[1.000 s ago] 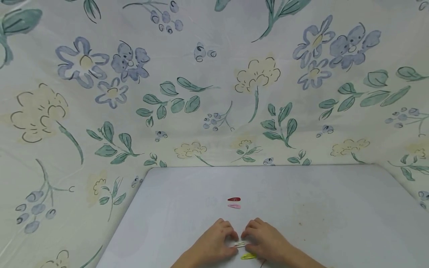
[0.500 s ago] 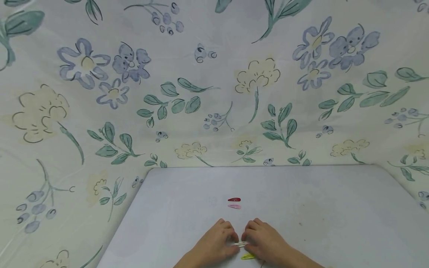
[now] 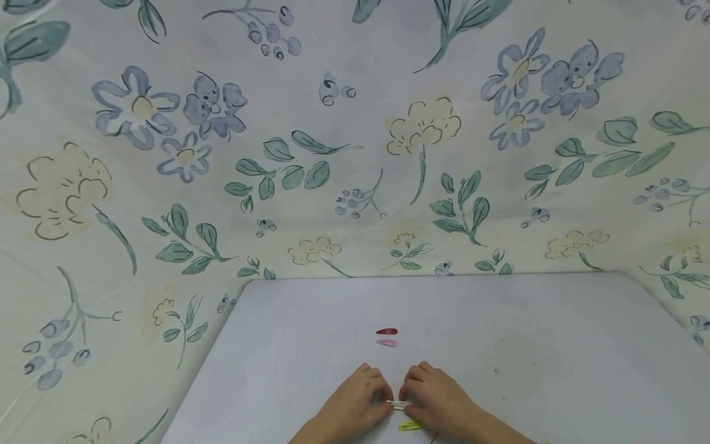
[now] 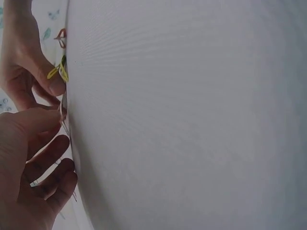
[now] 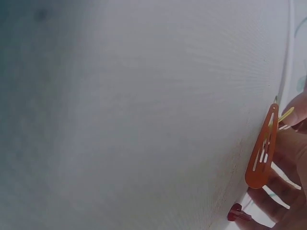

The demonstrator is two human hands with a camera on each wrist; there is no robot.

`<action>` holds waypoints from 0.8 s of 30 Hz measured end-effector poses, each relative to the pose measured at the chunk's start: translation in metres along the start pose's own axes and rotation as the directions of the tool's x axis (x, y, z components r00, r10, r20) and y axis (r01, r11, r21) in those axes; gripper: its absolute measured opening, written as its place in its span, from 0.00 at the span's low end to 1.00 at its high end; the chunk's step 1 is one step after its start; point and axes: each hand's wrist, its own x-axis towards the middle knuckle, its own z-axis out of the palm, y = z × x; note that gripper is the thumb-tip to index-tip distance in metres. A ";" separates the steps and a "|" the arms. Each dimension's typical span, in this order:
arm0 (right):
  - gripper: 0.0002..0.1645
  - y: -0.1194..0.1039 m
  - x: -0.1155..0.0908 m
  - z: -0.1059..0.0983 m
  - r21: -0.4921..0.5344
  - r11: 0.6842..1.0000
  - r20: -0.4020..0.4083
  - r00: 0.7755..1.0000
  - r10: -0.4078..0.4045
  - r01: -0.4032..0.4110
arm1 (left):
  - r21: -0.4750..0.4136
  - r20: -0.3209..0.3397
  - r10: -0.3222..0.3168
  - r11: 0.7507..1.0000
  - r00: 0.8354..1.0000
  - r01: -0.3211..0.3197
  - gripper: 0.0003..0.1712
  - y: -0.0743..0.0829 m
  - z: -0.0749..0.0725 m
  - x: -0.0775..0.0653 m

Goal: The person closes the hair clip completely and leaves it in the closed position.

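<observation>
A small white snap hair clip (image 3: pixel 398 405) lies across the gap between my two hands, low in the head view. My left hand (image 3: pixel 357 398) pinches its left end between thumb and forefinger, the other fingers curled in the left wrist view. At the right end, my right hand (image 3: pixel 438 398) holds it with thumb and fingertips, which hide that part. Just in front of the right thumb sits a yellow hair clip (image 3: pixel 410 425), partly covered by that hand. An orange hair clip (image 5: pixel 256 178) shows close by the right hand in the right wrist view.
Farther back on the white table (image 3: pixel 299 333) lie a red hair clip (image 3: pixel 387 331) and a pink hair clip (image 3: pixel 387 343), one above the other. A floral sheet (image 3: pixel 355 154) rises behind the table's far edge. Small brown specks (image 3: pixel 496 371) mark the tabletop at right.
Both hands stay nearly in place around the white hair clip, with only slight finger shifts. The other hair clips have not moved.
</observation>
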 end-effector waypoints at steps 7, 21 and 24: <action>0.05 0.000 0.001 -0.003 0.019 1.000 0.030 0.999 0.022 -0.023 | -0.045 -0.007 -0.043 0.998 0.999 0.043 0.04 0.002 -0.002 0.000; 0.06 0.002 0.002 -0.005 0.056 0.998 -0.001 1.000 -0.004 0.004 | -0.060 -0.065 -0.009 0.998 0.998 0.005 0.06 0.002 -0.002 -0.002; 0.05 0.003 0.001 -0.007 0.069 0.997 -0.026 0.999 -0.022 0.024 | -0.044 -0.083 0.002 0.999 0.997 -0.005 0.07 0.004 -0.002 -0.001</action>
